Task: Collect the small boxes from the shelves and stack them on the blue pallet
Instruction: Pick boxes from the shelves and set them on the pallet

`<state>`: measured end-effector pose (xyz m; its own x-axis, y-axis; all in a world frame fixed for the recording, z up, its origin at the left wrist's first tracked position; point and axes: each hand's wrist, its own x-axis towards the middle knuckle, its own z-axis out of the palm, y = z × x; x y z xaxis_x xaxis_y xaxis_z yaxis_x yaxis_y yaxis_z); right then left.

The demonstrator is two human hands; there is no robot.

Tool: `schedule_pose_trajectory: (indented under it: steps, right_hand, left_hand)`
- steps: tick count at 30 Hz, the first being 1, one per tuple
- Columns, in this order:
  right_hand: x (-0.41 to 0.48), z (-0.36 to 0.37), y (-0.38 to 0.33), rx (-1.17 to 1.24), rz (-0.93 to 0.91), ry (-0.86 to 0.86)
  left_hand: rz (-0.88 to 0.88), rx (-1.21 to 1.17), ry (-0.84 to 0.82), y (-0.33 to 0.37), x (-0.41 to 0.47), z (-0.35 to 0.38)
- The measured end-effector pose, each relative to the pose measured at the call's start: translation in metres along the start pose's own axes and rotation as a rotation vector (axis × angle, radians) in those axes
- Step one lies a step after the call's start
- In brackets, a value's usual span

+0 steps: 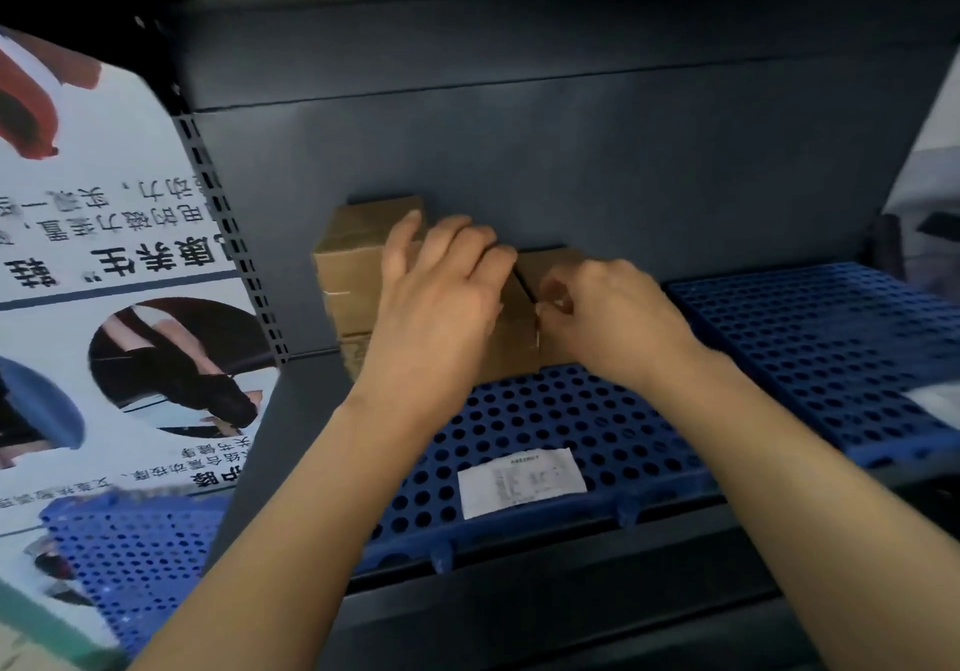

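Blue pallet (571,410), white label (522,483) unreadable, at least four small boxes (358,254); your left hand (436,301) grips one, right hand (608,317) pinches another.

Boxes (353,275) block left; pallet (810,337) right lies bare.

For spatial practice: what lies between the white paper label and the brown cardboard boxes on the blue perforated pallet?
Head view: only bare blue perforated pallet lies between the white paper label and brown cardboard boxes.
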<state>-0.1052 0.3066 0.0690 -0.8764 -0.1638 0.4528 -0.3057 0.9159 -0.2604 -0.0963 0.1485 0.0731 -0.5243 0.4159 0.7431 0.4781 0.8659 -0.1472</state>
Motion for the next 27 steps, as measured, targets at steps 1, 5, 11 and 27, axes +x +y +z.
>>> schedule_pose_trajectory:
  steps: [1, 5, 11, 27]
  right_hand:
    - [-0.006, -0.004, 0.007, -0.064, 0.015, -0.005]
    - [-0.038, -0.024, 0.041, -0.250, 0.129, -0.020]
    - [-0.116, -0.069, 0.090, -0.377, 0.386, -0.039]
    - [-0.407, -0.206, 0.254, -0.426, 1.157, -0.033]
  left_hand:
    - [0.041, -0.037, -0.001, 0.010, 0.002, -0.001]
    - [0.143, -0.168, -0.004, 0.057, 0.011, 0.001]
    - [0.318, -0.350, -0.039, 0.144, 0.020, 0.006]
    - [0.660, -0.836, -0.225, 0.472, 0.012, 0.032]
